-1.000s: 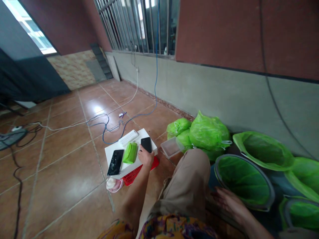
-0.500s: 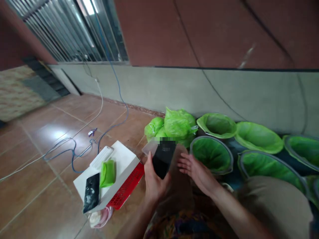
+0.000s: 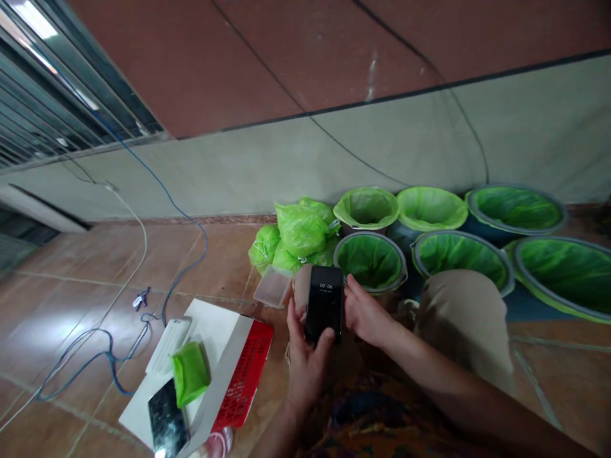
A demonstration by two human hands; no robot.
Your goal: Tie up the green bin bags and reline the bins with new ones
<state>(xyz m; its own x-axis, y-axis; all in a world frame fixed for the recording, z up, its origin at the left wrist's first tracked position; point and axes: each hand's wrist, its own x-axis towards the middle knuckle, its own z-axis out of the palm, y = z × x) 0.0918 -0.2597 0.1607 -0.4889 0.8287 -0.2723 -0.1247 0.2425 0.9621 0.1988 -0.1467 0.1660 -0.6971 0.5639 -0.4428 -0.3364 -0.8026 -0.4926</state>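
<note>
A black smartphone is upright in front of me, its dark screen lit with the time 08:06. My left hand is closed around it from below, thumb lying over the lower front. My right hand is against the phone's right edge, fingers curled and their tips partly hidden. Left of the hands, a white box with a red printed side rests on the floor. On top of it are a folded green packet, a second dark phone and a white strip-shaped item.
Several bins with green liners stand in rows along the wall, right of filled green bags. A clear plastic tray lies before the bags. Blue cable and a small purple-and-white item are on the tiles.
My right hand has come in from the side to the phone's edge. The phone's screen now shows the time. My view has turned right, so the box and bins appear farther left.
</note>
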